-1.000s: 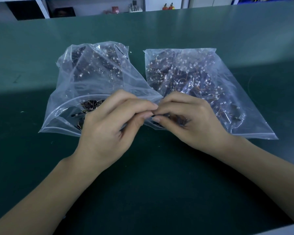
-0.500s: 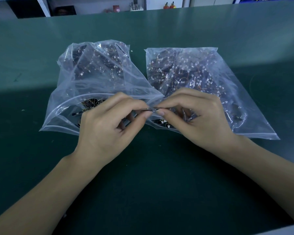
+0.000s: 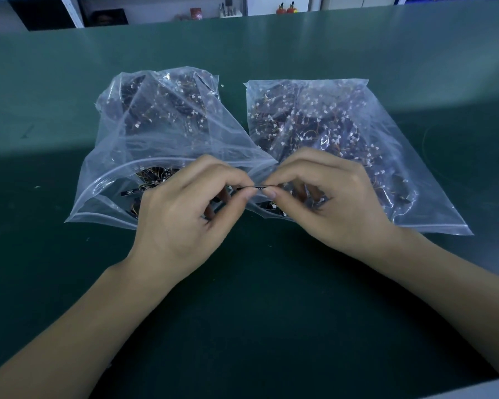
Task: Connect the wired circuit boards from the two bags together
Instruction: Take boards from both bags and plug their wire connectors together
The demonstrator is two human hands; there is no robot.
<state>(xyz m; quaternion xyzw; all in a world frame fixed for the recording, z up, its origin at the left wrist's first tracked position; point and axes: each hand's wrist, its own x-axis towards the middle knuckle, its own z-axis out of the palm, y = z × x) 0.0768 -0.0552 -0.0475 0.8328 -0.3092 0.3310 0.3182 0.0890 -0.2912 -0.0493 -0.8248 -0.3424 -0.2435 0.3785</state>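
Two clear zip bags lay side by side on the dark green tabletop [image 3: 271, 298], each filled with small dark circuit boards, thin wires and white connectors. The left bag [image 3: 162, 133] stood open toward us, its mouth gaping so that several boards showed inside near the front edge. The right bag [image 3: 343, 133] lay flatter, its near left corner touching the left bag where the two hands met.

We observed the left hand [image 3: 185, 223] and the right hand [image 3: 329, 203] drawn together in front of the bags, just above their near edges. Each grip was closed in a pinch: thumb and forefinger of each hand held one end of a thin dark board [image 3: 257, 187], seen edge-on as a narrow strip spanning the small gap between the fingertips. The remaining fingers of both hands were curled inward beneath. Whether this strip was one board or two boards meeting end to end, we could not tell, and any wires or connectors on it were hidden by the fingers.

Both forearms reached in from the near edge of the tabletop. Beyond its far edge we noted white shelving [image 3: 69, 10] and two small red objects [image 3: 285, 8], too small to identify.
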